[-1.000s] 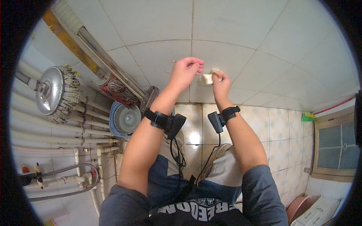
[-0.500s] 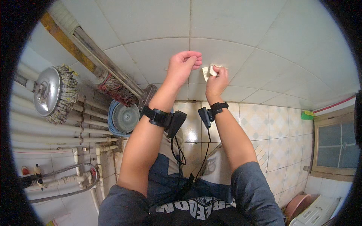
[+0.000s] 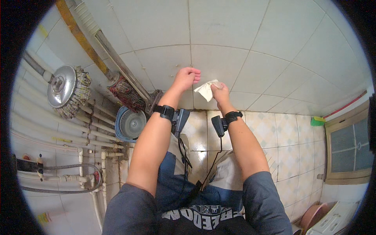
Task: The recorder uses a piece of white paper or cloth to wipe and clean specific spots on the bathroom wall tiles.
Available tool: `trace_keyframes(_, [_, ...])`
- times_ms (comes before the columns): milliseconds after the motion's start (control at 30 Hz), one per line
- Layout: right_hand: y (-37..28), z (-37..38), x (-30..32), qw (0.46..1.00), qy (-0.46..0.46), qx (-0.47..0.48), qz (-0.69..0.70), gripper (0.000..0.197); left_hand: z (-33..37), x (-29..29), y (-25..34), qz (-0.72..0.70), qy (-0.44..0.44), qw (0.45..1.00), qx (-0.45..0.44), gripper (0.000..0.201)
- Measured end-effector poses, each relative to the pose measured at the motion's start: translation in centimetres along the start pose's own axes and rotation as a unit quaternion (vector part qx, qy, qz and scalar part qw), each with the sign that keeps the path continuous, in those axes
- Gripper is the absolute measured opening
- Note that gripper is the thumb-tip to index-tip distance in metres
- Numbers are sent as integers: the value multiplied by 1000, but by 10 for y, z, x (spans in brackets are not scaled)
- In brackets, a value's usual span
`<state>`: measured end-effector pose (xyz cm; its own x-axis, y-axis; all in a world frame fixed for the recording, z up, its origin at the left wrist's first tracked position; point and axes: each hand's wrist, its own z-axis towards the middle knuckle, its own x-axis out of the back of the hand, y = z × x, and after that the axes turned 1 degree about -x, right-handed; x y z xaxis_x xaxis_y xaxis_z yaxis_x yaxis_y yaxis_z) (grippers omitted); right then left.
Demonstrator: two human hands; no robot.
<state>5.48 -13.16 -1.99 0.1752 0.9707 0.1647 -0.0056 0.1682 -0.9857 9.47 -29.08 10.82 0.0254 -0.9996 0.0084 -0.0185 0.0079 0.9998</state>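
My right hand (image 3: 221, 94) is closed around a thin, creased cream cloth (image 3: 206, 90), which hangs loosely from its fingertips toward the left. Close to the cloth on its left is my left hand (image 3: 187, 78), its fingers curled together with nothing visible in them. Both hands are in front of the pale tiled wall (image 3: 219, 58); whether either touches the tiles, I cannot tell. Each wrist wears a black strap with a small black device and a cable.
On the left, a round string mop (image 3: 68, 88), a red-stranded mop (image 3: 125, 94) and a blue bucket (image 3: 119, 127) with a grey basket stand near white pipes (image 3: 47, 119). At right are a green brush (image 3: 317, 121), a framed window (image 3: 348, 149) and a pinkish basin (image 3: 315, 215).
My right hand has drawn the cloth down and left, away from the wall, and the cloth now hangs more spread out. My left hand has dropped slightly. The view has shifted.
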Motion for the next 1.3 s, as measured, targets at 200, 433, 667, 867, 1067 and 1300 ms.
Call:
trace_keyframes(200, [-71,-30,18,934,-214,-92,270,29,-3,16,-20,184,-102,965,153,20])
trace_keyframes(433, [-74,-28,38,933,-246,-103,243,29,-8,2,-11,-55,-136,966,212,20])
trace_keyframes(667, [-84,-37,30,915,-293,-182,208,34,-4,24,-29,-74,-130,974,171,18])
trace_keyframes(867, [-67,-16,55,916,-300,-161,215,30,6,1,-25,-162,-154,967,125,27])
trace_keyframes(1067, [-58,-12,50,900,-269,-230,255,26,9,-5,-30,-107,-130,979,118,17])
trace_keyframes(1300, [-77,-20,57,881,-211,-285,313,48,7,-13,-19,55,-149,973,166,24])
